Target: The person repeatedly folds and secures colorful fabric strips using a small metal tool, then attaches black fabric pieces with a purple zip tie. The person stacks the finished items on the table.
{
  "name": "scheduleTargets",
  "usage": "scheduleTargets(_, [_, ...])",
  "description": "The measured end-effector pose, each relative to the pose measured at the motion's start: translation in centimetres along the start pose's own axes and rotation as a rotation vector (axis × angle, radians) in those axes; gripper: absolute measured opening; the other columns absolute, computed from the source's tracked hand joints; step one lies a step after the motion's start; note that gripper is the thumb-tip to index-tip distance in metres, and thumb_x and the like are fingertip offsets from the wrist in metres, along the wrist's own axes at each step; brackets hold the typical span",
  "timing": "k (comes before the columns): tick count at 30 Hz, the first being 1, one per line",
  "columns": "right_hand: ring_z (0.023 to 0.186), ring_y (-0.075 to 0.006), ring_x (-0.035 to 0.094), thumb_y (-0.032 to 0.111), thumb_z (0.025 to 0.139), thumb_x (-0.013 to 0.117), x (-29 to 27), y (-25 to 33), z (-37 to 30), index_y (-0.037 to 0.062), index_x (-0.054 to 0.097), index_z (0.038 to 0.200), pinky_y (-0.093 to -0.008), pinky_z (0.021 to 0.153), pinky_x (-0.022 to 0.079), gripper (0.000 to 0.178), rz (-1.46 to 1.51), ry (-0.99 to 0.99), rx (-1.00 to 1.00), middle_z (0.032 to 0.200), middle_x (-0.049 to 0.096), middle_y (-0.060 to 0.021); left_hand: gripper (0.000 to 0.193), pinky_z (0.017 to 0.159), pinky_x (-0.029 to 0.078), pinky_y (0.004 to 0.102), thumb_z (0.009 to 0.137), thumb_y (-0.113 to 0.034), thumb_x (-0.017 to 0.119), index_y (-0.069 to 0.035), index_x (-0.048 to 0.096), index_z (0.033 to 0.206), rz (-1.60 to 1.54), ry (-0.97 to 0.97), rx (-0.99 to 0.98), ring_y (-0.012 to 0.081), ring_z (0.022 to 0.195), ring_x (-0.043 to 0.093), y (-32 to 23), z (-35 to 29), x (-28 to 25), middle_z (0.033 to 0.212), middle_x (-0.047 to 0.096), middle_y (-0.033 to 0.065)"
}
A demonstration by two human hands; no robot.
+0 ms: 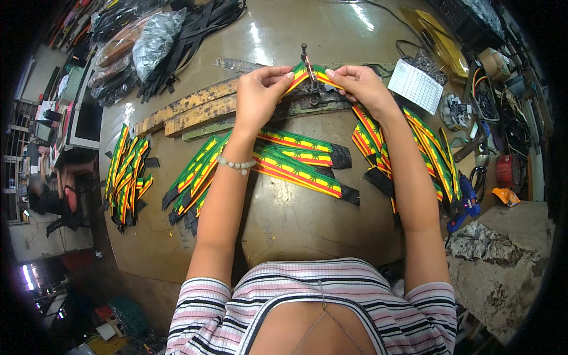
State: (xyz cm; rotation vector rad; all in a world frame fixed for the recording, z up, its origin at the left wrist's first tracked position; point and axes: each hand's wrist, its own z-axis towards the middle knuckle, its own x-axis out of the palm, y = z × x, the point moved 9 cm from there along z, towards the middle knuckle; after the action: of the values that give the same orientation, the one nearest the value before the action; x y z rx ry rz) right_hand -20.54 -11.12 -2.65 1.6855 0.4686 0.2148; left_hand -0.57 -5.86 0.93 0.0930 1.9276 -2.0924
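Both hands are raised at the far side of the table, either side of a small upright metal fixture (309,74). Between them runs a green, yellow and red striped strap (297,80), bent to a peak at the fixture. My left hand (260,94) pinches its left part between thumb and fingers. On the other side my right hand (362,89) pinches the right part. Whether the strap passes through the fixture or only touches it, I cannot tell. Below my hands lies a fanned pile of similar straps (296,163) with black ends, partly hidden by my left forearm.
More striped straps lie in a left pile (127,177) and a right pile (432,154). Worn wooden bars (201,109) cross the table behind them. Black straps and plastic bags (157,44) fill the back left. A white sheet (416,84) and blue-handled tool (467,201) are at right.
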Motion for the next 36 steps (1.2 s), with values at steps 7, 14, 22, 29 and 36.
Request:
scheduleTargets(7, [0.058,-0.0027,0.046,0.039,0.09,0.071,0.59,0.14,-0.3,0.0043,0.066,0.092,-0.0181,0.051,0.034,0.035,-0.008,-0.003,-0.003,0.07,0.057,0.0029,0.028,0.059,0.049,0.0215,0.088,-0.014,0.072,0.008,0.071,0.104,0.049,-0.002,0.011,0.0067,0.066,0.062,0.01,-0.01,0.24,0.078,0.073,0.008])
scheduleTargets(14, [0.06,-0.0047,0.049,0.041,0.089,0.072,0.57,-0.08,-0.2,-0.0002,0.067,0.098,-0.0198,0.053,0.038,0.043,-0.024,0.021,0.0,0.072,0.061,-0.0003,0.027,0.059,0.049,0.0207,0.089,-0.014,0.07,0.008,0.071,0.104,0.002,0.035,-0.041,0.0061,0.063,0.06,-0.01,-0.23,0.73,0.076,0.071,0.0067])
scheduleTargets(22, [0.058,-0.004,0.046,0.04,0.09,0.071,0.72,0.02,-0.29,0.0017,0.066,0.096,-0.019,0.052,0.036,0.039,-0.014,0.006,-0.007,0.071,0.059,0.0011,0.026,0.058,0.049,0.0203,0.089,-0.013,0.069,0.008,0.07,0.105,0.019,0.037,-0.044,0.006,0.063,0.06,0.14,-0.12,0.97,0.076,0.071,0.0066])
scheduleTargets(29, [0.057,-0.0038,0.046,0.038,0.09,0.071,0.81,-0.1,-0.42,0.0026,0.066,0.094,-0.0187,0.052,0.036,0.036,-0.012,0.005,-0.001,0.07,0.058,0.0016,0.026,0.059,0.049,0.0203,0.089,-0.014,0.07,0.008,0.071,0.104,0.011,0.045,-0.045,0.0061,0.062,0.06,0.27,-0.16,0.96,0.076,0.071,0.0069])
scheduleTargets(36, [0.056,-0.0024,0.043,0.038,0.09,0.071,0.85,-0.39,-0.27,0.0053,0.065,0.091,-0.0177,0.051,0.033,0.033,-0.008,0.008,-0.005,0.069,0.055,0.0039,0.026,0.057,0.048,0.021,0.088,-0.015,0.07,0.006,0.071,0.104,0.069,0.053,-0.039,0.0067,0.061,0.06,0.23,-0.09,0.96,0.073,0.07,0.0065])
